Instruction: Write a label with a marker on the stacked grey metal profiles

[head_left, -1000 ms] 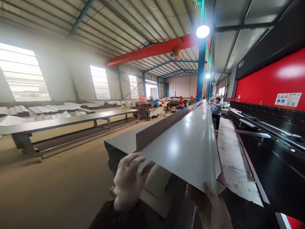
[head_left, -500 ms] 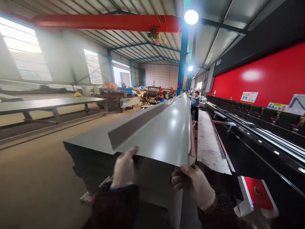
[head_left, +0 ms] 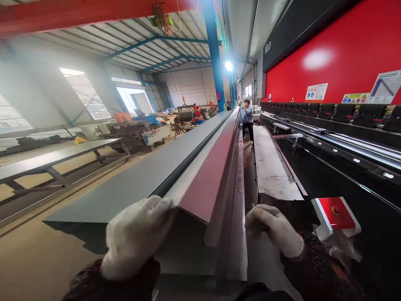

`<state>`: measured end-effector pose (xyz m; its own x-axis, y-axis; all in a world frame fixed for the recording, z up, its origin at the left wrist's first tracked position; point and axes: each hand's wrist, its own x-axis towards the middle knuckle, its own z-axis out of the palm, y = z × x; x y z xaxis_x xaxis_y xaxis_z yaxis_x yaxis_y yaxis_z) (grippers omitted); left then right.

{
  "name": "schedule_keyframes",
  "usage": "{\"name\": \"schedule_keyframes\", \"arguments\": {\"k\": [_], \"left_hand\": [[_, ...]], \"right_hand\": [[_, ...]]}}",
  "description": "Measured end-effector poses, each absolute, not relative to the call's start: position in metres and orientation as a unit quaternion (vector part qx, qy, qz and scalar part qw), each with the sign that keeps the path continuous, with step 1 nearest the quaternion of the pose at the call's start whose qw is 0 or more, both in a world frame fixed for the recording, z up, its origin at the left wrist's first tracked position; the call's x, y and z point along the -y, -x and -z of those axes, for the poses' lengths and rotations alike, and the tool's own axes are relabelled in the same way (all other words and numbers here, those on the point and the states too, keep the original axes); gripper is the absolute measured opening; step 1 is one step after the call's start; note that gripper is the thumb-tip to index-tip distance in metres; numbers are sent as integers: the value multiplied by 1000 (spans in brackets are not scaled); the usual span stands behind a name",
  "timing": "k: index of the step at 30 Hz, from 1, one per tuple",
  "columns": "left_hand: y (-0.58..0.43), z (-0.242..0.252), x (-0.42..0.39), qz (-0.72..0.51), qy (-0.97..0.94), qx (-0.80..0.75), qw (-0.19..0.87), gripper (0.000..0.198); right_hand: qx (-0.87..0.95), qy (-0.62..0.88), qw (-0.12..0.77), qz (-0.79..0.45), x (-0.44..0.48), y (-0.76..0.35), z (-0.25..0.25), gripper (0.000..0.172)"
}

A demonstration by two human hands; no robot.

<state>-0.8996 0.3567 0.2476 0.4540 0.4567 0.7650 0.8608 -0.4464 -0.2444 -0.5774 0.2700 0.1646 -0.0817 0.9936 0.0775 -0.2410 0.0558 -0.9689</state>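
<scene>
Left hand: the white-gloved left hand [head_left: 138, 236] is clamped over the near end of the folded metal profile [head_left: 206, 175], with its fingers wrapped on the top left ridge.
Right hand: the gloved right hand [head_left: 271, 228] has its fingers curled tight against the profile's near right flange. The contact is hidden, so I cannot tell whether it grips the edge.
Profile: it is long, grey with a reddish face, and runs from the hands to the far end of the hall, along the right edge of the grey sheet stack [head_left: 125, 194].
Far end: a co-worker [head_left: 247, 119] stands at the profile's far tip.
Right side: a steel support table [head_left: 271, 167] sits just right of the profile, with the red press brake [head_left: 328, 58] beyond it. A red pedal box [head_left: 336, 211] is near the right hand.
</scene>
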Motion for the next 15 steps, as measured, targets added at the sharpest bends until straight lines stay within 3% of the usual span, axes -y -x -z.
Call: {"name": "schedule_keyframes", "arguments": {"k": [3, 6, 12, 15], "left_hand": [[871, -240, -347, 254, 799, 350, 418, 36], [859, -237, -341, 232, 825, 307, 414, 27], [828, -215, -329, 192, 861, 295, 368, 20], [819, -211, -314, 189, 893, 281, 297, 25]], "right_hand": [[401, 392, 651, -512, -295, 571, -142, 50], [387, 406, 700, -441, -305, 571, -133, 58], [578, 380, 699, -185, -306, 601, -147, 49], [646, 321, 676, -149, -318, 623, -141, 47]]}}
